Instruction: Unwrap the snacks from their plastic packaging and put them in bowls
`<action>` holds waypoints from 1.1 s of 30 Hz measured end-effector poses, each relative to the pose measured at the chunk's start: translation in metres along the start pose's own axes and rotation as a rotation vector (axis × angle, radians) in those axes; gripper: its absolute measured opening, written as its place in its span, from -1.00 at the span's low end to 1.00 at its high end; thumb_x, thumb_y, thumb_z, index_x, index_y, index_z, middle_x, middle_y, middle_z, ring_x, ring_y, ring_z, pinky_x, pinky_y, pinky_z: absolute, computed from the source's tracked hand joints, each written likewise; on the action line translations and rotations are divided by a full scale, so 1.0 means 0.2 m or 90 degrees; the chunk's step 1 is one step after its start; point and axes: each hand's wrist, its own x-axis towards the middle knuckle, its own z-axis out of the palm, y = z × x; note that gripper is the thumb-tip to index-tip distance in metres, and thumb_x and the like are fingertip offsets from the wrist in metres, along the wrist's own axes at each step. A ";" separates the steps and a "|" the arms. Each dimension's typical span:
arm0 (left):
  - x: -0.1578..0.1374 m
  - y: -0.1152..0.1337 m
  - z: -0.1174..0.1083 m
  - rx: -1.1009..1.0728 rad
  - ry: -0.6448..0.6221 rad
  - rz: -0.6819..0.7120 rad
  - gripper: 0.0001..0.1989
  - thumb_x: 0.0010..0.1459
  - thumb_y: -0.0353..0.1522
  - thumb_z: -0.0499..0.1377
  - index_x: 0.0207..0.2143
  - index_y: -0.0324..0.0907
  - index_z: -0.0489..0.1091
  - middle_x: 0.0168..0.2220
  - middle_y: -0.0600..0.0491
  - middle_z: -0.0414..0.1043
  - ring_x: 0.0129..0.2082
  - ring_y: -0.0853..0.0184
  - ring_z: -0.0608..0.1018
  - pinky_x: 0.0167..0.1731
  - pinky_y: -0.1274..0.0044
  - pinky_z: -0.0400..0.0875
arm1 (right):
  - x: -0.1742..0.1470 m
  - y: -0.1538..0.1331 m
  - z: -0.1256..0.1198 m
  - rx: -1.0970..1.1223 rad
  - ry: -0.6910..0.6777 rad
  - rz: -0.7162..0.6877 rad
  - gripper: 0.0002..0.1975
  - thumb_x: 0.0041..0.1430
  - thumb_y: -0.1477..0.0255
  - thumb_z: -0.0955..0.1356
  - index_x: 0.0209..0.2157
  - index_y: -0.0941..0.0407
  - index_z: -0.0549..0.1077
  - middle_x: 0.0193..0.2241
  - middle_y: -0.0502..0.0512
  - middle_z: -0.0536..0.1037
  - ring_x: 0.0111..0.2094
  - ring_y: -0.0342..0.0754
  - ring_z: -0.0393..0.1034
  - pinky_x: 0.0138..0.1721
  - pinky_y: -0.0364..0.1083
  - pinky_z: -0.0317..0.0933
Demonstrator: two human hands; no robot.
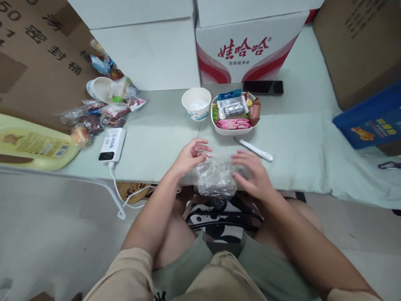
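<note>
A crumpled clear plastic wrapper [216, 177] lies at the table's front edge, partly overhanging it. My left hand [189, 156] is at its upper left corner, fingers curved and apart, the thumb at the plastic. On the other side, my right hand [253, 173] is slightly blurred, its fingers spread beside the wrapper; I cannot tell whether they touch it. A slim white cutter-like tool [254, 149] rests just beyond the right hand. Behind the wrapper stands a white bowl [234, 131] full of wrapped snacks, with a white paper cup [196, 113] to its left.
A black phone [263, 87] lies by the white carton [247, 54]. At left are a power bank [112, 144] with a hanging cable, several snack packets [114, 110], a tipped paper cup [99, 88] and a yellow jug [37, 144]. A blue box [372, 119] stands right.
</note>
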 end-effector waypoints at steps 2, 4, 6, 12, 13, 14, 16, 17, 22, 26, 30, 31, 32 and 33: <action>-0.01 0.01 0.01 -0.070 -0.025 0.012 -0.45 -0.09 -0.37 0.42 -0.04 -0.13 0.32 -0.18 0.01 0.55 -0.32 0.36 0.62 -0.35 0.56 0.40 | 0.03 0.01 0.01 0.081 0.106 0.098 -0.41 0.02 0.26 0.50 0.10 -0.04 0.36 0.13 0.17 0.47 0.21 0.22 0.29 0.27 0.29 0.07; -0.02 0.03 0.02 -0.148 -0.028 0.023 -0.39 -0.12 -0.34 0.46 -0.01 -0.10 0.30 -0.15 0.02 0.55 -0.27 0.32 0.64 -0.32 0.55 0.45 | 0.06 0.01 0.03 0.188 0.086 0.173 -0.23 -0.03 0.21 0.53 0.19 -0.03 0.23 0.01 0.19 0.52 0.05 0.18 0.42 0.12 0.23 0.26; -0.02 0.04 0.03 -0.219 -0.001 0.020 -0.35 -0.13 -0.29 0.46 0.02 -0.07 0.30 -0.06 -0.01 0.54 -0.14 0.25 0.64 -0.23 0.51 0.50 | 0.10 0.02 0.07 0.280 0.040 0.228 -0.28 0.00 0.19 0.51 0.16 -0.03 0.22 -0.24 0.09 0.56 -0.25 0.09 0.51 -0.13 0.13 0.40; 0.00 0.00 0.09 -0.185 0.022 -0.137 -0.44 -0.20 -0.39 0.46 -0.10 -0.22 0.39 -0.21 -0.02 0.61 -0.26 0.29 0.65 -0.22 0.50 0.50 | 0.15 0.04 0.12 0.431 0.177 0.311 -0.33 -0.10 0.21 0.54 0.04 -0.05 0.27 -0.34 -0.06 0.56 -0.37 -0.08 0.48 -0.28 -0.05 0.41; 0.01 0.00 0.09 -0.188 0.039 -0.122 -0.46 -0.21 -0.40 0.45 -0.12 -0.21 0.39 -0.25 0.01 0.61 -0.30 0.31 0.64 -0.24 0.51 0.50 | 0.15 0.04 0.11 0.440 0.167 0.326 -0.38 -0.12 0.21 0.55 -0.02 -0.03 0.33 -0.31 -0.03 0.58 -0.34 -0.07 0.49 -0.27 -0.05 0.41; 0.01 0.00 0.10 -0.197 0.052 -0.100 -0.48 -0.20 -0.40 0.45 -0.14 -0.20 0.39 -0.28 0.03 0.60 -0.32 0.33 0.64 -0.25 0.52 0.51 | 0.15 0.04 0.11 0.437 0.145 0.341 -0.47 -0.12 0.19 0.54 -0.11 0.01 0.39 -0.30 0.00 0.59 -0.32 -0.06 0.50 -0.27 -0.05 0.41; 0.01 0.00 0.10 -0.193 0.060 -0.065 -0.52 -0.17 -0.35 0.43 -0.16 -0.17 0.37 -0.31 0.07 0.59 -0.37 0.35 0.63 -0.31 0.52 0.51 | 0.15 0.04 0.10 0.413 0.096 0.357 -0.64 -0.06 0.16 0.51 -0.31 0.06 0.43 -0.31 0.05 0.61 -0.33 -0.05 0.51 -0.28 -0.04 0.41; 0.01 0.01 0.10 -0.165 0.061 -0.054 -0.54 -0.14 -0.33 0.42 -0.18 -0.17 0.35 -0.36 0.10 0.57 -0.43 0.37 0.61 -0.38 0.55 0.49 | 0.14 0.04 0.09 0.405 0.080 0.358 -0.67 -0.03 0.14 0.49 -0.36 0.07 0.43 -0.32 0.06 0.61 -0.34 -0.04 0.51 -0.28 -0.03 0.41; 0.00 0.01 0.08 0.036 0.035 -0.037 -0.66 0.04 -0.25 0.34 -0.18 -0.14 0.32 -0.64 0.26 0.36 -0.71 0.50 0.39 -0.65 0.63 0.24 | 0.13 0.05 0.05 0.378 0.024 0.355 -0.65 0.06 0.13 0.44 -0.18 0.03 0.47 -0.45 0.02 0.61 -0.42 -0.02 0.51 -0.36 -0.03 0.38; -0.03 0.01 0.05 0.018 0.010 -0.054 -0.57 -0.01 -0.20 0.38 -0.17 -0.10 0.27 -0.64 0.24 0.40 -0.69 0.43 0.45 -0.65 0.61 0.27 | 0.13 0.05 0.04 0.345 0.044 0.312 -0.66 0.10 0.18 0.41 -0.11 0.03 0.49 -0.62 -0.10 0.47 -0.57 -0.11 0.36 -0.48 -0.10 0.27; -0.04 0.03 0.02 -0.094 -0.023 -0.069 -0.60 -0.09 -0.21 0.39 -0.23 -0.09 0.34 -0.57 0.16 0.47 -0.64 0.37 0.49 -0.61 0.56 0.34 | 0.13 0.04 0.03 0.407 0.129 0.311 -0.76 0.04 0.22 0.41 -0.24 0.00 0.49 -0.60 -0.10 0.42 -0.60 -0.14 0.25 -0.53 -0.12 0.18; -0.04 0.03 0.01 -0.111 -0.035 -0.073 -0.65 -0.09 -0.21 0.37 -0.29 -0.12 0.37 -0.56 0.13 0.47 -0.62 0.36 0.49 -0.59 0.54 0.36 | 0.13 0.04 0.03 0.429 0.130 0.316 -0.80 0.01 0.23 0.41 -0.33 0.01 0.49 -0.58 -0.08 0.43 -0.59 -0.14 0.24 -0.53 -0.11 0.17; -0.03 0.03 0.01 -0.116 -0.048 -0.077 -0.71 -0.08 -0.19 0.34 -0.36 -0.15 0.39 -0.54 0.08 0.48 -0.60 0.35 0.49 -0.58 0.53 0.36 | 0.13 0.04 0.01 0.450 0.122 0.315 -0.83 -0.01 0.23 0.40 -0.40 0.03 0.48 -0.56 -0.04 0.44 -0.58 -0.12 0.25 -0.53 -0.10 0.18; -0.02 0.03 0.00 -0.109 -0.057 -0.076 -0.72 -0.06 -0.16 0.29 -0.44 -0.18 0.40 -0.54 0.04 0.47 -0.57 0.34 0.49 -0.56 0.52 0.36 | 0.13 0.04 0.00 0.463 0.109 0.304 -0.82 -0.01 0.22 0.38 -0.45 0.04 0.47 -0.54 0.00 0.46 -0.56 -0.10 0.27 -0.52 -0.08 0.19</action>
